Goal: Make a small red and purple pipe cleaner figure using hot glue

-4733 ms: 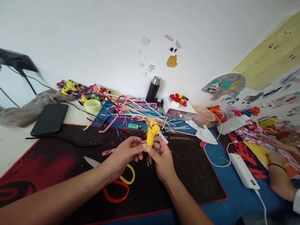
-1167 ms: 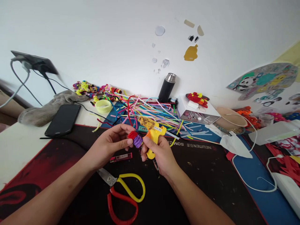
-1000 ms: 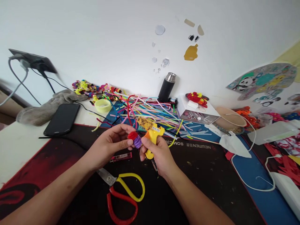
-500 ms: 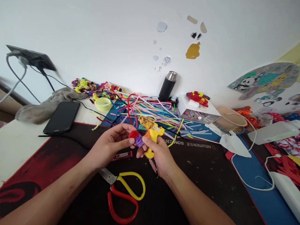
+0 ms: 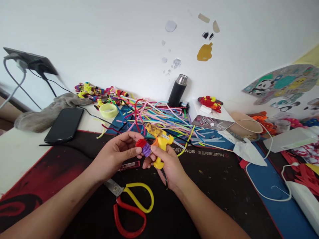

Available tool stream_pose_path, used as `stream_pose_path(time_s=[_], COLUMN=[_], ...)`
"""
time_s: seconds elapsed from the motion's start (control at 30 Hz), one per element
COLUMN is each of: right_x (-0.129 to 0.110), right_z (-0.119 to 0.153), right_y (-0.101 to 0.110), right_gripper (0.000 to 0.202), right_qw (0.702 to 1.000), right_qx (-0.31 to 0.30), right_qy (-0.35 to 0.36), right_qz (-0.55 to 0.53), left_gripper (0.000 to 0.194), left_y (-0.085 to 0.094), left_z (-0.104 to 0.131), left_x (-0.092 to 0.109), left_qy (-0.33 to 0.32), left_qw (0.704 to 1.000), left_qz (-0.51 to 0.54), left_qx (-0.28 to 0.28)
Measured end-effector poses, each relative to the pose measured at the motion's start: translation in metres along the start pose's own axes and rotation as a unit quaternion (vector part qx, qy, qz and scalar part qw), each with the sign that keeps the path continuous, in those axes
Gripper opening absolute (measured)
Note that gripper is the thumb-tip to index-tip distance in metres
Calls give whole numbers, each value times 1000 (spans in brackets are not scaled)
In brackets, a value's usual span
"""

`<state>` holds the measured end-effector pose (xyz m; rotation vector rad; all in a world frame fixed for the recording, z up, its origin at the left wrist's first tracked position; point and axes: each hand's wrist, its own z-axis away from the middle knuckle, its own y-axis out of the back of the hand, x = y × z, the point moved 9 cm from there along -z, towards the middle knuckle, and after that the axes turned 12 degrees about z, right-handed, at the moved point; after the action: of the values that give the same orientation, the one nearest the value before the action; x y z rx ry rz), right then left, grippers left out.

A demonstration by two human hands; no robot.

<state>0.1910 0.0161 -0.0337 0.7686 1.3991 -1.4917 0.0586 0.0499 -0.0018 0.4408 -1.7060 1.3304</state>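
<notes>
Two hands work over a black-and-red desk mat [image 5: 214, 196] on a blue-and-white tabletop [image 5: 27, 152] by a white wall [image 5: 112, 39]: the right hand [image 5: 174, 167] wraps around a yellow glue gun [image 5: 162, 142], and the left hand [image 5: 121, 152] pinches a red-and-purple fuzzy piece [image 5: 144, 148] just left of that gun. Beyond the gun lie heaped pipe cleaners [image 5: 159, 114] and a black flask [image 5: 176, 92], nearer than it scissors [image 5: 144, 207], well left of it a phone [image 5: 64, 125]. Right of the gun, the mat reads "NEWMEN" and what looks like "SOMIC"; the gun's label [image 5: 165, 136] is too small to read.
</notes>
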Motion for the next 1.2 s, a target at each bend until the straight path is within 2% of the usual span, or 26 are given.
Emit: stream_pose_path(time_s=[0.27,0.93,1.1,1.2], right_x=[-2,-1,0,-2], right_z=[0,3,3,2], right_y=[1,-2,-2,-1], right_gripper=[50,42,42,45], right_qw=[1000,999,1000,1000], right_qx=[-11,-7,-5,-7], right_qy=[-7,-3,-4,-2], right_qz=[7,31,8,1], left_gripper=[28,30,24,32], left_y=[1,0,-7,-6], left_z=[1,6,6,8], left_x=[3,1,0,1], left_qy=[-7,8,8,6], left_qw=[1000,1000,999,1000], left_qz=[-14,15,32,30], left_qx=[0,24,1,4])
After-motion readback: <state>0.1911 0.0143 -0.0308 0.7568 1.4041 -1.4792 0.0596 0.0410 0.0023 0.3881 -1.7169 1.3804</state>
